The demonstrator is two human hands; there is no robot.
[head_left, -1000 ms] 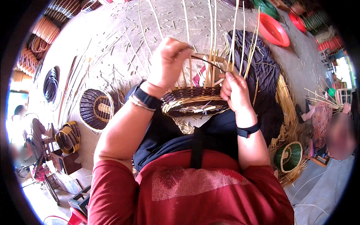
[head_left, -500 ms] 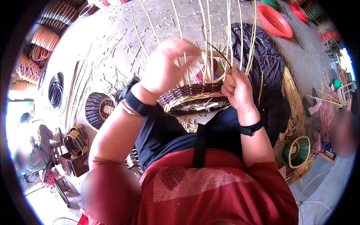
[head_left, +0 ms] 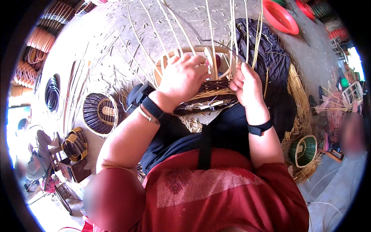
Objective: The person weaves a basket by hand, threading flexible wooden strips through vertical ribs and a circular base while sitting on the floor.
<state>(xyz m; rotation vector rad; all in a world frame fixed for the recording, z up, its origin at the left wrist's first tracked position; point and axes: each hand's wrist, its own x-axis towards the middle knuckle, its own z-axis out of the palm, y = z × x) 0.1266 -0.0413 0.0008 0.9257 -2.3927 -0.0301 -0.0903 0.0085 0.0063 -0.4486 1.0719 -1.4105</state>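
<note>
A part-woven wicker basket (head_left: 214, 91) with dark and pale bands rests across my lap. Long pale upright stakes (head_left: 211, 34) rise from its rim, and a pale curved hoop (head_left: 222, 50) shows behind them. Over the left part of the weave is my left hand (head_left: 181, 79), fingers curled among the stakes; what they close on is hidden. My right hand (head_left: 249, 87) is closed at the right end of the rim, thumb and fingers pinching a thin dark wicker strand, which arcs up and away to the left beyond the stakes.
A dark woven basket (head_left: 101, 114) and a coil of dark strands (head_left: 54, 93) lie at left. Dark cloth (head_left: 266, 50) covers straw (head_left: 299, 104) at right. A red basin (head_left: 281, 17) sits far right, a green basket (head_left: 303, 152) nearer. Other people sit at both sides.
My left hand has come down and to the right, from a blurred raised position onto the stakes. The dark strand now sweeps away to the left. My right hand stays nearly in place.
</note>
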